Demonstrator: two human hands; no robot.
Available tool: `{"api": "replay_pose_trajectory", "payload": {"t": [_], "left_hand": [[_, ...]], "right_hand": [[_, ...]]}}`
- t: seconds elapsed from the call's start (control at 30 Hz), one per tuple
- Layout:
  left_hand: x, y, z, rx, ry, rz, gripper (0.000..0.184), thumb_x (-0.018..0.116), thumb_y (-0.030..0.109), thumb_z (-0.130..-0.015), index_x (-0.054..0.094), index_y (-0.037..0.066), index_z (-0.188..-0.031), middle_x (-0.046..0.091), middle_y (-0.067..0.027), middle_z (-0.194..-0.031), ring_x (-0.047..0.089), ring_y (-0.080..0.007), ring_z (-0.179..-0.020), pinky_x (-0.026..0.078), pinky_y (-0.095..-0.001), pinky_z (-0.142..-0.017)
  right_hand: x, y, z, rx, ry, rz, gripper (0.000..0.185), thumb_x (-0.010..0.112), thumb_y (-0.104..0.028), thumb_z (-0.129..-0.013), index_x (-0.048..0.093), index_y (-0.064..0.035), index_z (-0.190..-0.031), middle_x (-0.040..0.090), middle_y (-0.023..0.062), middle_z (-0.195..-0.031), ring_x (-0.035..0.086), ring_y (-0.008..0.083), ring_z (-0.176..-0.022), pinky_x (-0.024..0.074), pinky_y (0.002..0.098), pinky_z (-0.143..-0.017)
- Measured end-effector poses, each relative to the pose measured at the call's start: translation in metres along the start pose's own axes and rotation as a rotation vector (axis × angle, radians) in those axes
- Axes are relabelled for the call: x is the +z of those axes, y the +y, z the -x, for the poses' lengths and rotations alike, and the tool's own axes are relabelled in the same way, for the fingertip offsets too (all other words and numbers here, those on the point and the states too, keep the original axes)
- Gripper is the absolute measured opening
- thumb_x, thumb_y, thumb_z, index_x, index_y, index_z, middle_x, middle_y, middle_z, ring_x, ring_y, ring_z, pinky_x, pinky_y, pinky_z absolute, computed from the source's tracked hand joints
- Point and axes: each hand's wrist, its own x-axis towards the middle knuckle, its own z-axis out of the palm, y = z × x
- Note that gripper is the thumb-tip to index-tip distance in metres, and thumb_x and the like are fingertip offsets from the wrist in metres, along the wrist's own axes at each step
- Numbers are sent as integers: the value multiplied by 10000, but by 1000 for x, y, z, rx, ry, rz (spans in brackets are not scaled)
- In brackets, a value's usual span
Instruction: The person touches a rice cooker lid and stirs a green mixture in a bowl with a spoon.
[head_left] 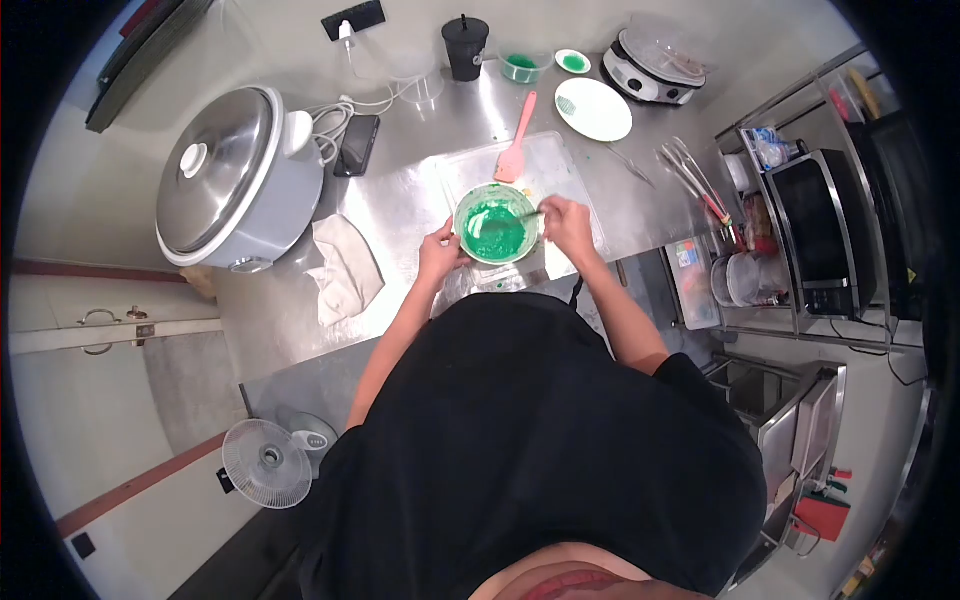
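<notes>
A bowl [460,215] with a pale rim, holding bright green batter-like mixture [495,238], sits on a clear board or tray [560,170]. At its left side my left hand [440,254] grips the wall, fingers around the edge. My right hand [567,230] is closed on the handle of a thin metal utensil [522,218], which dips into the green mixture from the right; its blurred end hides its exact kind. Just behind the bowl lies a pink spatula [514,150], its blade towards the bowl.
A large rice cooker [225,175], a phone [357,146] and a cloth [344,270] are on the left. Along the back stand a black tumbler [465,48], a green-stained tub [524,66], a white plate [594,108] and an electric cooker [655,68]. Tongs [697,178] lie right.
</notes>
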Motion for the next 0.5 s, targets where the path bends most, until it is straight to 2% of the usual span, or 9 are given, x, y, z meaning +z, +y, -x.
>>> {"api": "replay_pose_trajectory", "payload": {"t": [0.03, 0.1, 0.13, 0.23, 0.27, 0.3, 0.37, 0.43, 0.5], "left_hand": [[0, -3, 2, -11, -5, -1, 455, 501, 65, -930, 462, 82, -1383, 650, -102, -953, 675, -159, -710, 604, -282, -613], [0, -1, 0, -16, 11, -55, 458, 503, 66, -930, 462, 88, -1385, 652, -100, -945, 673, -151, -717, 600, -283, -602], [-3, 3, -1, -40, -63, -66, 501, 481, 80, -957, 354, 54, -1441, 595, -78, -926, 640, -153, -718, 603, -287, -637], [1, 3, 0, -8, 23, -58, 466, 505, 73, -930, 458, 113, -1392, 651, -88, -910, 671, -153, -665, 593, -279, -592], [-1, 1, -2, 2, 2, -34, 468, 512, 75, -927, 458, 109, -1391, 656, -93, -928, 672, -160, -638, 590, -277, -583], [0, -4, -1, -11, -2, -30, 468, 512, 75, -927, 458, 109, -1391, 656, -93, -928, 672, -160, -638, 590, -277, -583], [-3, -1, -3, -29, -32, -99, 494, 479, 75, -957, 368, 69, -1438, 611, -82, -902, 654, -171, -746, 601, -298, -663], [-4, 4, -2, -28, -33, -84, 495, 479, 72, -956, 367, 66, -1438, 613, -85, -903, 660, -180, -766, 600, -297, -658], [-2, 4, 0, 2, -40, -70, 491, 481, 78, -959, 370, 66, -1436, 617, -87, -892, 662, -181, -767, 598, -293, -655]], "right_hand": [[0, -1, 3, 12, -3, 2, 172, 521, 47, -806, 670, 6, -882, 601, 242, -662, 644, 384, -640, 497, 421, -570], [1, 0, 0, -237, 205, 232, 164, 524, 30, -787, 657, -15, -873, 637, 246, -754, 646, 387, -706, 505, 459, -618], [3, 2, 4, -212, 170, 314, 166, 523, 37, -789, 653, -13, -879, 645, 241, -781, 645, 392, -712, 513, 458, -627], [15, -3, 14, -144, 202, 218, 164, 524, 35, -788, 653, -14, -878, 646, 237, -787, 644, 392, -711, 515, 457, -629], [22, -3, 11, -194, 248, 170, 144, 542, 18, -794, 664, -21, -861, 646, 229, -759, 648, 387, -703, 512, 454, -627], [22, -1, 12, -184, 240, 177, 144, 542, 18, -794, 664, -21, -861, 646, 229, -759, 648, 387, -703, 512, 454, -627], [23, -2, 6, -110, 80, 123, 119, 574, -5, -797, 680, -25, -849, 642, 212, -708, 650, 372, -664, 511, 428, -612], [0, -2, 0, 25, -140, -34, 102, 606, -50, -807, 694, -23, -852, 628, 201, -661, 637, 343, -597, 505, 384, -595], [-18, -11, -6, 133, -118, -83, 114, 594, -45, -808, 703, -23, -829, 628, 196, -647, 647, 321, -594, 505, 384, -599]]}}
